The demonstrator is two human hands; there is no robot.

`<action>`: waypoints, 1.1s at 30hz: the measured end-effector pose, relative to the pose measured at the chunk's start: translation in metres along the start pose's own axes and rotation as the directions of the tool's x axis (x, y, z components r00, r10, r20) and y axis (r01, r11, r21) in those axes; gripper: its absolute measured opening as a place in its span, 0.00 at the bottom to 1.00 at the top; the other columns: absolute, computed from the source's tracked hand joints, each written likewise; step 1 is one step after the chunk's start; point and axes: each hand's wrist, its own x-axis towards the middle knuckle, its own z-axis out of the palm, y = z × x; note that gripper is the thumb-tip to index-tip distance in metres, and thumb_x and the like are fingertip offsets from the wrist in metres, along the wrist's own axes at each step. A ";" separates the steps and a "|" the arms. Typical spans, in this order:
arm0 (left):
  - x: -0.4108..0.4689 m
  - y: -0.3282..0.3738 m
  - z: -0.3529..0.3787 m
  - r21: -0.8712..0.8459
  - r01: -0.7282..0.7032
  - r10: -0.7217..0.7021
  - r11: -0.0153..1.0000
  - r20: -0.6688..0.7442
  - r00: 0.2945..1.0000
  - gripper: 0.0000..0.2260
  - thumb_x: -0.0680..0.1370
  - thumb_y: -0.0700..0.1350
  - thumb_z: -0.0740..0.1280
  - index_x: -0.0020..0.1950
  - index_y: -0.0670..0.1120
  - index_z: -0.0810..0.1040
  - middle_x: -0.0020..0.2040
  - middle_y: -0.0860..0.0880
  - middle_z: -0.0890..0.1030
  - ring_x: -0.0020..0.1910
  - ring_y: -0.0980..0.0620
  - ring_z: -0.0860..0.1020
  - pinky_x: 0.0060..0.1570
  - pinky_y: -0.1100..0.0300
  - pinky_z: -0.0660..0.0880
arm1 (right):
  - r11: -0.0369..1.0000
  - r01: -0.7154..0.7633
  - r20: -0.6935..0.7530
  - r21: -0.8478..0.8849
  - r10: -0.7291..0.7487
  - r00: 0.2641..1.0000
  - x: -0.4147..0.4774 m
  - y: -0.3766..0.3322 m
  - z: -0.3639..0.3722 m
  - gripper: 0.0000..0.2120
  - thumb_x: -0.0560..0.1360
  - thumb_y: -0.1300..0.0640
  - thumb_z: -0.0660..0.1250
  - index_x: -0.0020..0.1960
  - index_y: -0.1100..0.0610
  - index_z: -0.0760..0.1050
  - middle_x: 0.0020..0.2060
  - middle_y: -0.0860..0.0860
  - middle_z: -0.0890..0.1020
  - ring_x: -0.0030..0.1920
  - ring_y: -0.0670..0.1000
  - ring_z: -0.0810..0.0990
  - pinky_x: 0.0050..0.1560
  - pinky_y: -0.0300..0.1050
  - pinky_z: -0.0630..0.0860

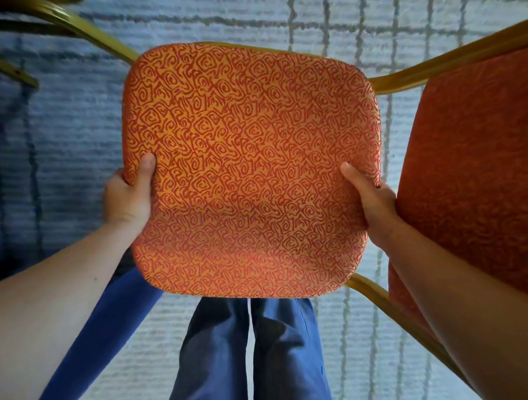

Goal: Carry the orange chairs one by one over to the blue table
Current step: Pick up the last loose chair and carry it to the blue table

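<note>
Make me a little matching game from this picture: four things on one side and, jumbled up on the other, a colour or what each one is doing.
Things:
1. seat
2. chair frame
3. trousers
4. left hand

Descriptions:
A. gold
B. grips the edge of the seat
C. dark blue
D. orange with red swirls

Pairs: 1-D, 2-A, 3-C, 4-B
</note>
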 end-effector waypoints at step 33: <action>-0.124 0.134 -0.070 0.132 0.075 -0.120 0.988 0.372 0.920 0.26 0.82 0.57 0.55 0.58 0.36 0.78 0.57 0.35 0.79 0.58 0.38 0.77 0.60 0.52 0.71 | 0.686 0.422 0.305 -0.593 -0.293 0.906 -0.146 -0.078 -0.008 0.19 0.73 0.59 0.72 0.62 0.61 0.76 0.55 0.60 0.82 0.50 0.58 0.80 0.55 0.56 0.76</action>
